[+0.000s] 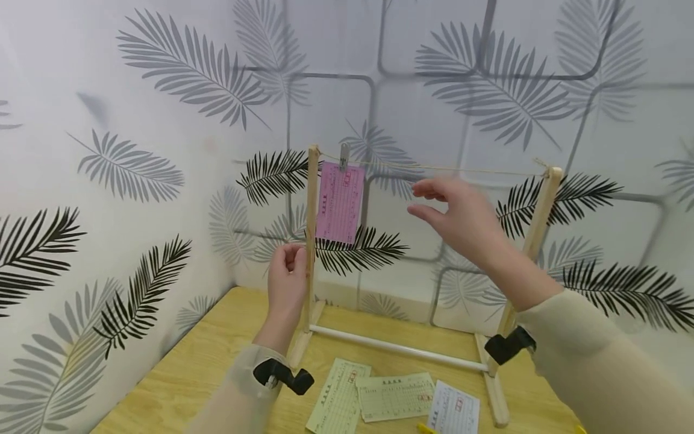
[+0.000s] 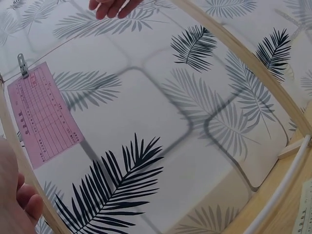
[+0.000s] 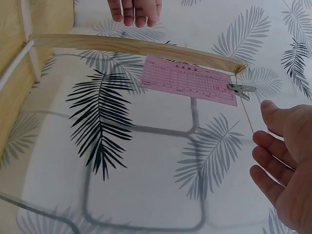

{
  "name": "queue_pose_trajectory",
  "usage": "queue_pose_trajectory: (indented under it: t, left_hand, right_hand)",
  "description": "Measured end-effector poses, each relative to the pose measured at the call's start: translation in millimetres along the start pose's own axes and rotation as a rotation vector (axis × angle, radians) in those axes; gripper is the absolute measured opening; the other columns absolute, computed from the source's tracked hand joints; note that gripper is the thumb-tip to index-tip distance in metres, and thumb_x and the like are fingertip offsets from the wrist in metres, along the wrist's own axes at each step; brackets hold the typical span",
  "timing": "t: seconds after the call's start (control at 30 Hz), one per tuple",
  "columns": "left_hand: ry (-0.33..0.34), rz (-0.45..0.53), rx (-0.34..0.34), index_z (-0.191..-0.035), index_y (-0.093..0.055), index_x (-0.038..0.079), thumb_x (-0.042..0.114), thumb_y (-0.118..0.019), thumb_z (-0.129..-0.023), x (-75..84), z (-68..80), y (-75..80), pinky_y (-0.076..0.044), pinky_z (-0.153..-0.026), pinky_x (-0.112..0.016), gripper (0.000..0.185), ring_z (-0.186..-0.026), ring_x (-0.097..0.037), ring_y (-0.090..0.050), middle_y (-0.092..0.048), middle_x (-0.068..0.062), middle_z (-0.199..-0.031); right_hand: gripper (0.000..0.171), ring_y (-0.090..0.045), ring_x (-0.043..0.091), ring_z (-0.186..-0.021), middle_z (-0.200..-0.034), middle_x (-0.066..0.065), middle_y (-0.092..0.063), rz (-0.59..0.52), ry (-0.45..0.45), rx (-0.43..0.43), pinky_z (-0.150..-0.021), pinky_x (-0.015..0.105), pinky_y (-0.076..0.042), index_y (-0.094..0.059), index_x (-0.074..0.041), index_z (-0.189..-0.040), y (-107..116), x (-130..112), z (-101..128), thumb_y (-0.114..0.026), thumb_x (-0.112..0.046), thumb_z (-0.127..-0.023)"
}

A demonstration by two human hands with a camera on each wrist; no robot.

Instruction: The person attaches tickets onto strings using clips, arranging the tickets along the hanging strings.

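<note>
Only the head view shows three slips (image 1: 394,395) lying on the table (image 1: 217,337) at lower centre. One pink slip (image 1: 340,202) hangs upper centre from the string (image 1: 461,169) by one clip (image 1: 344,155). The left hand (image 1: 287,280) curls its fingers round the left post (image 1: 311,241). The right hand (image 1: 461,217) hovers just below the string, fingers straight, slightly spread, holding nothing.

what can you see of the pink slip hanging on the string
The pink slip is a thin rectangular paper form printed with dark ruled lines and text and a small red mark near its top. It hangs lengthwise, pinned at one top corner by a small metal clip to the string, right beside the frame's left wooden post. Neither hand touches it.
</note>
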State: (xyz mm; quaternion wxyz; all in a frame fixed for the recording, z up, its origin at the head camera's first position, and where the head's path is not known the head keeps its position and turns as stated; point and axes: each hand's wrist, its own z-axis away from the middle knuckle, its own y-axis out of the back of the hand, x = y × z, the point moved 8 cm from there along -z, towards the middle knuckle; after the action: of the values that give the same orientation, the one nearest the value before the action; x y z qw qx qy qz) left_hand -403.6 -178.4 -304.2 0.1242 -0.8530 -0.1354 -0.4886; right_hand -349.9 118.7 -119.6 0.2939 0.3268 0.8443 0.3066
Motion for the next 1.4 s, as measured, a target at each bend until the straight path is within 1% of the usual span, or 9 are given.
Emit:
queue_pose_trajectory:
  t: [0.1, 0.3, 0.5, 0.77, 0.97, 1.1, 1.2, 1.33, 1.4]
  left_hand:
    - [0.003, -0.038, -0.018, -0.127, -0.064, 0.003, 0.018, -0.059, -0.116, -3.1, 11.3, 0.0, -0.051, -0.088, -0.030, 0.020, -0.103, -0.020, -0.059, -0.063, -0.010, -0.116]
    - [0.059, -0.057, -0.092, -0.131, -0.062, 0.004, 0.022, -0.060, -0.116, -19.2, 35.9, -4.3, -0.051, -0.096, -0.038, 0.023, -0.108, -0.023, -0.059, -0.063, -0.012, -0.123]
    - [0.067, -0.098, -0.165, -0.134, -0.061, 0.003, 0.018, -0.063, -0.115, -36.7, 54.7, -8.1, -0.053, -0.095, -0.035, 0.024, -0.107, -0.023, -0.061, -0.064, -0.013, -0.123]
    - [0.081, -0.141, -0.305, -0.138, -0.060, 0.000, 0.011, -0.065, -0.113, -54.4, 83.1, -16.8, -0.054, -0.092, -0.034, 0.027, -0.105, -0.023, -0.063, -0.064, -0.014, -0.123]
    - [0.085, -0.202, -0.384, -0.139, -0.061, 0.001, 0.013, -0.068, -0.111, -70.5, 97.0, -21.7, -0.056, -0.091, -0.034, 0.031, -0.107, -0.023, -0.063, -0.063, -0.013, -0.126]
    - [0.054, -0.274, -0.441, -0.141, -0.061, 0.003, 0.015, -0.071, -0.110, -76.1, 106.0, -23.5, -0.056, -0.090, -0.035, 0.035, -0.111, -0.025, -0.062, -0.062, -0.012, -0.129]
    - [0.031, -0.320, -0.464, -0.140, -0.062, 0.003, 0.017, -0.072, -0.109, -80.4, 111.7, -22.9, -0.056, -0.091, -0.037, 0.035, -0.113, -0.028, -0.061, -0.063, -0.013, -0.131]
    - [0.037, -0.365, -0.495, -0.141, -0.062, 0.003, 0.018, -0.073, -0.109, -87.8, 119.6, -21.4, -0.055, -0.094, -0.044, 0.037, -0.116, -0.032, -0.061, -0.064, -0.015, -0.134]
    - [0.062, -0.376, -0.520, -0.142, -0.062, 0.004, 0.018, -0.073, -0.109, -92.4, 123.5, -21.3, -0.054, -0.096, -0.048, 0.038, -0.119, -0.033, -0.060, -0.063, -0.016, -0.136]
  right_hand:
    - [0.037, -0.068, 0.038, -0.128, -0.136, 0.013, -0.075, -0.018, -0.003, -0.016, -0.107, 0.059, -0.053, -0.072, -0.006, -0.139, -9, 12, 21, -0.079, -0.021, -0.106]
    - [0.037, -0.070, 0.036, -0.125, -0.136, 0.011, -0.075, -0.045, -0.042, -0.067, -0.102, 0.059, -0.055, -0.073, -0.007, -0.139, -35, 33, 62, -0.080, -0.021, -0.105]
    - [0.040, -0.069, 0.036, -0.126, -0.137, 0.010, -0.074, -0.087, -0.108, -0.130, -0.104, 0.061, -0.054, -0.073, -0.008, -0.141, -57, 45, 98, -0.080, -0.024, -0.105]
    - [0.037, -0.072, 0.032, -0.120, -0.131, 0.004, -0.077, -0.132, -0.181, -0.155, -0.098, 0.057, -0.059, -0.077, -0.011, -0.135, -79, 63, 143, -0.084, -0.026, -0.101]
    - [0.036, -0.071, 0.032, -0.121, -0.133, 0.005, -0.075, -0.194, -0.234, -0.209, -0.101, 0.056, -0.058, -0.076, -0.011, -0.135, -95, 76, 173, -0.083, -0.023, -0.102]
    - [0.036, -0.070, 0.032, -0.121, -0.134, 0.006, -0.075, -0.231, -0.238, -0.225, -0.102, 0.053, -0.058, -0.076, -0.010, -0.136, -103, 85, 190, -0.082, -0.015, -0.101]
    - [0.035, -0.070, 0.033, -0.121, -0.134, 0.006, -0.075, -0.271, -0.246, -0.239, -0.102, 0.050, -0.058, -0.075, -0.010, -0.136, -110, 92, 202, -0.081, -0.011, -0.101]
    - [0.035, -0.070, 0.035, -0.120, -0.135, 0.005, -0.074, -0.304, -0.246, -0.282, -0.101, 0.050, -0.059, -0.074, -0.011, -0.137, -120, 99, 218, -0.080, -0.009, -0.102]
    - [0.036, -0.071, 0.035, -0.120, -0.135, 0.005, -0.074, -0.315, -0.237, -0.305, -0.100, 0.050, -0.059, -0.074, -0.012, -0.137, -125, 103, 226, -0.080, -0.009, -0.102]
